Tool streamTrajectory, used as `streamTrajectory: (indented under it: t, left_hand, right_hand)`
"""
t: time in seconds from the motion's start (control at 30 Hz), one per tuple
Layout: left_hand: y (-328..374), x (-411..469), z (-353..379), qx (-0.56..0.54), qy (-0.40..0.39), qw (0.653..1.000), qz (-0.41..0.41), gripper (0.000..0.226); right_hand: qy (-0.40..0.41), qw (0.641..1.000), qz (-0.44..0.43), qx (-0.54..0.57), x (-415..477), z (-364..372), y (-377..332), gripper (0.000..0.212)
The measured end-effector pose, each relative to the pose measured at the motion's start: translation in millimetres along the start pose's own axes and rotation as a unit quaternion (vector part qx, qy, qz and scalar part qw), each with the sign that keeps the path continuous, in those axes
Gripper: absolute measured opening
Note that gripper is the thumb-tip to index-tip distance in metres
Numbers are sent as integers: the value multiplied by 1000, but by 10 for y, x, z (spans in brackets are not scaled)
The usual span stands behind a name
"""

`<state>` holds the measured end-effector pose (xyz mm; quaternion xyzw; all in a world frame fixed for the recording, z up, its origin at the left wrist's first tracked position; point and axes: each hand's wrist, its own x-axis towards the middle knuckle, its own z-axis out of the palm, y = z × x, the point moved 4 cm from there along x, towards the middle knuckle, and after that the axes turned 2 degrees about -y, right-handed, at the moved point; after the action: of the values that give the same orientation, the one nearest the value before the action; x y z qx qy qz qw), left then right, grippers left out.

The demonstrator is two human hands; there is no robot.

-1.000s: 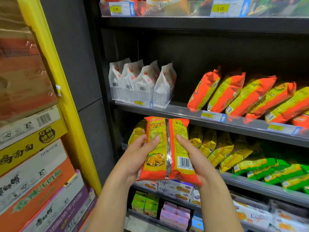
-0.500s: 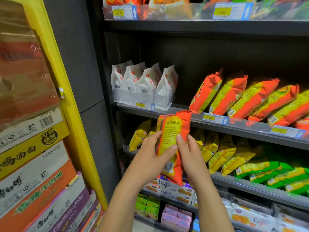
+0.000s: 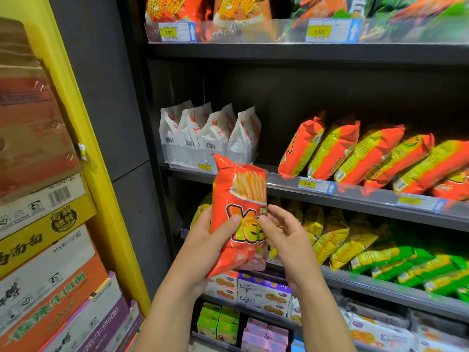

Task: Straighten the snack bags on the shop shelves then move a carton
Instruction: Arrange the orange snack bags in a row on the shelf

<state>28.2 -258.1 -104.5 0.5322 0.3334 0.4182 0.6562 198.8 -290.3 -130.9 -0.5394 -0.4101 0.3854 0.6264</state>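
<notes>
Head view: an orange snack bag (image 3: 237, 219) was held upright in front of the shelves, printed front turned to the camera, touching no shelf. It was gripped by the left hand (image 3: 203, 240), fingers wrapped behind its left edge and thumb laid across the front. Its right edge was pinched by the right hand (image 3: 284, 232), thumb on the front, fingertips behind. Behind the bag's top, the middle shelf (image 3: 355, 196) could be seen: white bags (image 3: 210, 133) stood at its left end, a row of orange-and-yellow bags (image 3: 355, 151) leaned along its right part, and a gap was left at the front edge between the two groups. On the shelf below, yellow bags (image 3: 327, 235) and green bags (image 3: 406, 265) were leaned. At the far left, beyond a yellow post (image 3: 83, 138), stacked cartons (image 3: 43, 224) were seen, untouched by either hand.

Straightening was judged to be the step in hand, with the carton move not yet begun. The held bag matched the orange row in colour, so the gap on the middle shelf was taken as its likely place. For the next move, the bag would need to be lifted over the shelf's front rail, set down beside the leftmost orange bag and leaned the same way, front outward.
</notes>
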Motion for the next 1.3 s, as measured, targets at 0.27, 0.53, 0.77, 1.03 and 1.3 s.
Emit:
streamTrajectory:
  t: [0.27, 0.53, 0.77, 1.03, 1.3]
  left_hand:
    - [-45, -7, 44, -46, -54, 997, -35, 44]
    - [-118, 92, -63, -36, -19, 998, -50, 51]
    - [-143, 155, -23, -15, -8, 999, -49, 43]
    - [-97, 312, 82, 5, -8, 1000, -19, 42]
    - [354, 853, 151, 53, 110, 988, 96, 62]
  right_hand:
    - [-134, 971, 104, 166, -101, 88, -36, 50]
    - [-110, 989, 79, 67, -63, 21, -8, 44]
    - [-99, 993, 60, 2, -53, 42, 0, 43]
    - [-110, 993, 41, -34, 129, -117, -75, 60]
    - [-70, 950, -93, -290, 857, -601, -914, 77]
